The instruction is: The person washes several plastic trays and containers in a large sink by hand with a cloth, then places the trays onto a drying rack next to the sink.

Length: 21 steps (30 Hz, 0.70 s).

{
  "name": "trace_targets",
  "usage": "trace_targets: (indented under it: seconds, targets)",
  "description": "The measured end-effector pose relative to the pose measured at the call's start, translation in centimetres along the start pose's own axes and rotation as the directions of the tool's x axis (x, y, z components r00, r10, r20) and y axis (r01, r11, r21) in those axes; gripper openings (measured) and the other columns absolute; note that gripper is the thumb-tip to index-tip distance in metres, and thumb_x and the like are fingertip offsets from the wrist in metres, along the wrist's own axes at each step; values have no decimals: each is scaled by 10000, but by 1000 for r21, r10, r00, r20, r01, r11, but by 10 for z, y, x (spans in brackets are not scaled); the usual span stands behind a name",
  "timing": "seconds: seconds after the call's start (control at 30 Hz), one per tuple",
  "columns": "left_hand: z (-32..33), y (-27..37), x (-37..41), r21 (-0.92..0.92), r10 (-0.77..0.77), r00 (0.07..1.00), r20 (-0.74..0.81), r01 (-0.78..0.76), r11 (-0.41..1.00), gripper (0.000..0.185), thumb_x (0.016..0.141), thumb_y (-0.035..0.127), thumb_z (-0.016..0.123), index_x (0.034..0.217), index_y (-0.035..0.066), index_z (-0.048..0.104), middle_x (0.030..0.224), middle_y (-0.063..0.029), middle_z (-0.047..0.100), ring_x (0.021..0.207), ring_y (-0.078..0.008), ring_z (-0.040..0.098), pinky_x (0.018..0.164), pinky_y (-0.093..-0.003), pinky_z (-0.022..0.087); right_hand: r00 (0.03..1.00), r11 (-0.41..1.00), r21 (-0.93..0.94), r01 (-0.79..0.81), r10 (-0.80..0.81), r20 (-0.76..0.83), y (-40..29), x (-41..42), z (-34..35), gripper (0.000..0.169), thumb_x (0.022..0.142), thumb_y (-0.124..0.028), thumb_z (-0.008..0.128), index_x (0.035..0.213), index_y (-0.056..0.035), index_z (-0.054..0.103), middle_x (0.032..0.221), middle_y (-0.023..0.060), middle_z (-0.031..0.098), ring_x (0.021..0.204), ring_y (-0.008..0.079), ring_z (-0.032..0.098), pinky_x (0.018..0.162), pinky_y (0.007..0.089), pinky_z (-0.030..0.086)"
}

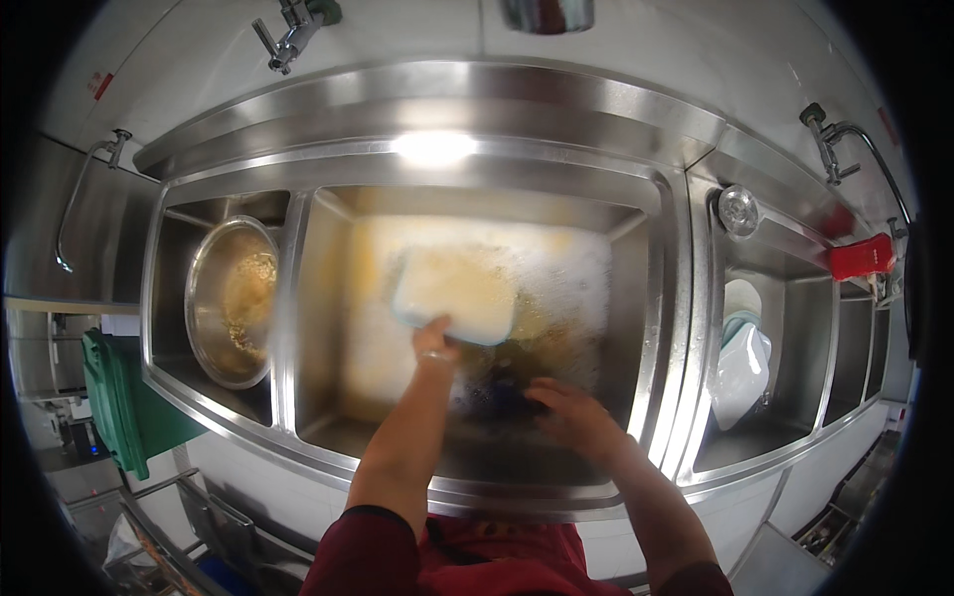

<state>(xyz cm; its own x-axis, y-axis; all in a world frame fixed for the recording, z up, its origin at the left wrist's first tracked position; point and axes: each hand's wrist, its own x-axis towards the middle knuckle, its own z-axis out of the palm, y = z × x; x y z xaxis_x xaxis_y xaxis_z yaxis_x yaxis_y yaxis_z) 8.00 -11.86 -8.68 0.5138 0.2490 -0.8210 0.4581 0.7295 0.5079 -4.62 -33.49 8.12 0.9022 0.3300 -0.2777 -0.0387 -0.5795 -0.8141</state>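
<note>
A large stainless steel sink basin (pixel 626 313) full of soapy, foamy water lies before me. My left hand (pixel 436 339) grips the near edge of a pale rectangular dish or tray (pixel 456 294) with rounded corners, held over the foam near the basin's middle. My right hand (pixel 563 406) is over the near right part of the same basin, fingers spread a little; nothing shows in it. Between the hands, dark blurred patches show in the water, and what they are I cannot tell.
At left, a round metal bowl (pixel 197 298) with yellowish liquid stands in a smaller basin. White dishes (pixel 741 372) lie in the right basin. Faucets (pixel 294 37) stick out from the wall. A red object (pixel 862 257) rests at the far right; a green bin (pixel 123 402) stands lower left.
</note>
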Motion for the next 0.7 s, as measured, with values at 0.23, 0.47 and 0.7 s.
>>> trace_targets:
  seconds: [0.23, 0.47, 0.7]
  targets:
    - [-24, 48, -56, 113, 85, 955, 284, -121, 986, 586, 609, -165, 509, 1158, 33, 454, 1034, -120, 563, 978, -306, 541, 760, -441, 501, 936, 916, -346, -202, 285, 208, 120, 34, 137, 554, 781, -256, 633, 1281, -139, 426, 1175, 218, 500, 1119, 362, 464, 958, 429, 368]
    - [-68, 64, -86, 270, -1, 923, 385, -111, 956, 576, 576, -103, 451, 1143, -6, 483, 978, -109, 578, 839, -253, 582, 702, -364, 507, 827, 736, 467, -490, 562, -17, 88, 36, 61, 276, 760, -195, 665, 974, -44, 578, 965, 103, 608, 869, 195, 565, 767, 299, 459]
    - [-61, 34, -101, 281, -135, 826, 547, -29, 959, 562, 618, -99, 525, 1163, 22, 462, 978, -87, 571, 863, -226, 582, 721, -324, 503, 981, 581, 811, 68, 110, -161, -44, 38, 59, 188, 759, 20, 641, 928, -35, 580, 1076, 72, 577, 948, 134, 540, 805, 259, 447]
